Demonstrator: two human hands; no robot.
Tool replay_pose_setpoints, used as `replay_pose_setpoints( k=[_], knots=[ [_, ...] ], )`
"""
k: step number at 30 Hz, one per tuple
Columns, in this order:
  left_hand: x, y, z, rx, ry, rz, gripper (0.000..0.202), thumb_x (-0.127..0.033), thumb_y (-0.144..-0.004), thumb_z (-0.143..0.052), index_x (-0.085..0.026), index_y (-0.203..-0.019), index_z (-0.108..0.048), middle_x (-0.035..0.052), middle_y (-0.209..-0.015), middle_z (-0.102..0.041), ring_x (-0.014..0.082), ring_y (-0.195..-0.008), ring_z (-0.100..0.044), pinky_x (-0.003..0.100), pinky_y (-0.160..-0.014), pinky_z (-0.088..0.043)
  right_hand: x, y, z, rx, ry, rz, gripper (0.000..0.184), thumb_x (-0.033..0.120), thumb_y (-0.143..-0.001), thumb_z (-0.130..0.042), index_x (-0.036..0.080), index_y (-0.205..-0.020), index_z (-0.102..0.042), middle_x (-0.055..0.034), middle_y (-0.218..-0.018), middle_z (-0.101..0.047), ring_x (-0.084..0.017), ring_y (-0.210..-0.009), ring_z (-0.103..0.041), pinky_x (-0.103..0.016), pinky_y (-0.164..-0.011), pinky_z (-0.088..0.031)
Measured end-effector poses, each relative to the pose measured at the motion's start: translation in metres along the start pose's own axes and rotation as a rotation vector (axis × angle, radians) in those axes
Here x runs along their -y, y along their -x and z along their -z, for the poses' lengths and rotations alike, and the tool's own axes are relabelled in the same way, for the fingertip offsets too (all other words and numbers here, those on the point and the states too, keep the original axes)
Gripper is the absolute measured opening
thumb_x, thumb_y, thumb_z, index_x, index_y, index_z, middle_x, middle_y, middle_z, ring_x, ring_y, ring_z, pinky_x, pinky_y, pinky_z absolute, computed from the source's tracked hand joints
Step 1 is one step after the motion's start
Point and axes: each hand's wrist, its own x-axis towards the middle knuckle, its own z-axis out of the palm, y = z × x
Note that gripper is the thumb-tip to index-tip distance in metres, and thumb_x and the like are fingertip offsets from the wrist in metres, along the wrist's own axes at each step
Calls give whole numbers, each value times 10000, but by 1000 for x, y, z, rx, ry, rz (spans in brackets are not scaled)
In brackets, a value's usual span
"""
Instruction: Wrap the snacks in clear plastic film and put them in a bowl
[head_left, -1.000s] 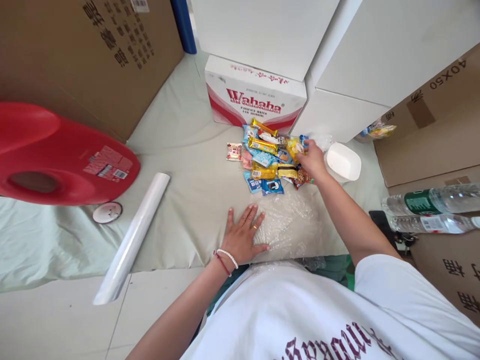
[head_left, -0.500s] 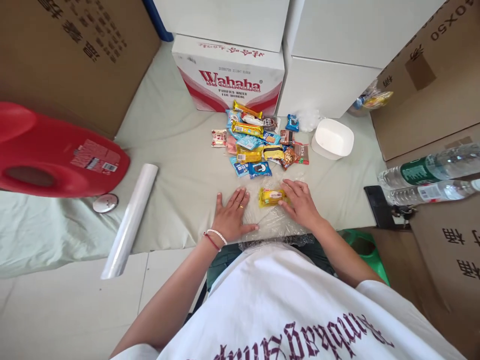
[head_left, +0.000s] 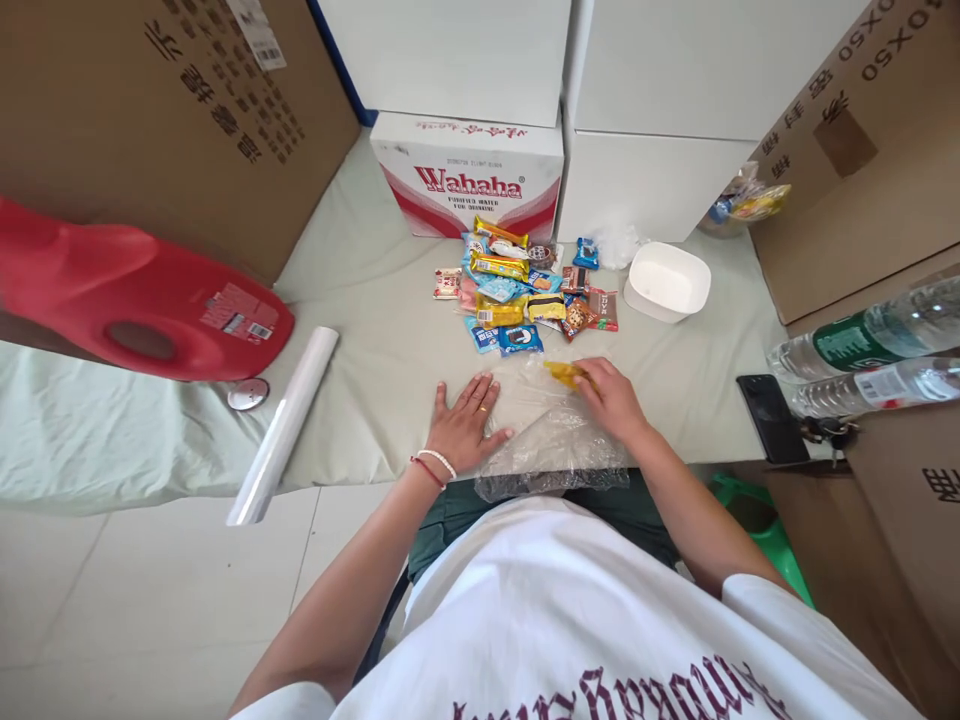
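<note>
My left hand [head_left: 466, 425] lies flat with fingers spread, at the left edge of a sheet of clear plastic film [head_left: 547, 425]. Between the fingers of my right hand [head_left: 609, 398] is a yellow-wrapped snack [head_left: 562, 374], tilted above the film; the hand covers part of it. The film hangs a little over the table's front edge. Just beyond my hands lies a pile of small wrapped snacks [head_left: 520, 339] in blue, yellow, red and brown packets.
A roll of film [head_left: 289, 420] and a red jug [head_left: 180, 300] are at the left. A white bowl [head_left: 667, 282] stands right of the snacks. A phone [head_left: 772, 418] and plastic bottles [head_left: 874, 385] lie farther right. Behind stands a Wahaha carton [head_left: 472, 180].
My right hand has taken hold of the yellow snack and turned it up off the film, slightly away from me. My left hand stays flat in place. The view has shifted a little.
</note>
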Motion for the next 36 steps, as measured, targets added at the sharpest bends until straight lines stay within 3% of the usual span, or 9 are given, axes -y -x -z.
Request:
replay_pose_setpoints(
  k=[3, 6, 8, 14, 19, 23, 28, 31, 36],
  knots=[
    [-2, 1, -1, -13, -20, 1, 912, -747, -963, -399, -177, -1663, -274, 179, -1733, -227, 372, -1607, -257, 767, -1244, -11, -2, -2, 11, 35, -202, -156, 442, 526, -1032, -494, 208, -1273, -683, -85, -1112, -761, -233, -972, -709, -381, -884, -572],
    [-2, 1, -1, -15, -38, 4, 924, -756, -952, -417, -187, -1666, -271, 179, -1733, -229, 379, -1607, -255, 763, -1248, -25, 6, -7, 5, 356, -317, -180, 422, 518, -1025, -502, 204, -1207, -718, -50, -1014, -774, -206, -856, -703, -328, -762, -565],
    [-2, 1, -1, -17, -46, 1, 917, -757, -955, -406, -196, -1668, -270, 174, -1734, -229, 373, -1607, -258, 755, -1253, -32, 18, -11, -5, 453, -188, -146, 349, 425, -1027, -520, 194, -1159, -745, -67, -1032, -773, -219, -906, -698, -345, -813, -566],
    [-2, 3, 0, -42, -40, -10, 940, -778, -952, -380, -181, -1668, -264, 172, -1729, -249, 367, -1594, -294, 743, -1262, -40, 49, -1, -30, 76, 314, 43, 430, 368, -1075, -451, 154, -1379, -667, -162, -1455, -621, -304, -1351, -518, -471, -1139, -467],
    [-1, 4, -1, -74, -8, -2, 1010, -782, -943, -393, -130, -1684, -180, 209, -1718, -252, 376, -1594, -292, 712, -1277, -39, 40, 32, -55, 213, 421, 144, 614, 477, -1073, -457, 159, -1598, -444, -146, -1634, -468, -341, -1554, -331, -606, -1277, -251],
    [0, 5, -1, -76, -1, -20, 988, -772, -938, -419, -144, -1677, -225, 194, -1723, -251, 388, -1597, -278, 723, -1275, -29, 31, 35, -56, 281, 439, 133, 645, 534, -1071, -427, 185, -1613, -422, -147, -1639, -461, -354, -1566, -314, -656, -1270, -227],
    [1, 6, 0, -86, 8, -31, 948, -747, -953, -421, -154, -1672, -248, 185, -1722, -263, 391, -1598, -278, 734, -1271, -31, 26, -21, -27, 115, 357, 118, 569, 492, -1074, -405, 154, -1507, -554, -190, -1484, -587, -332, -1414, -486, -552, -1198, -403],
    [2, 5, 0, -89, 16, -33, 929, -743, -966, -392, -155, -1671, -255, 180, -1724, -257, 373, -1596, -288, 720, -1278, -4, 12, -76, -22, -33, 390, 66, 608, 456, -1060, -427, 133, -1573, -471, -207, -1566, -502, -347, -1466, -425, -558, -1223, -362],
    [2, 5, -1, -100, 28, -36, 913, -734, -967, -405, -165, -1668, -271, 176, -1720, -268, 365, -1594, -298, 707, -1285, 1, 1, -128, -50, 133, 526, -52, 655, 381, -1037, -489, 103, -1622, -393, -211, -1686, -348, -364, -1543, -332, -573, -1264, -260]
  ],
)
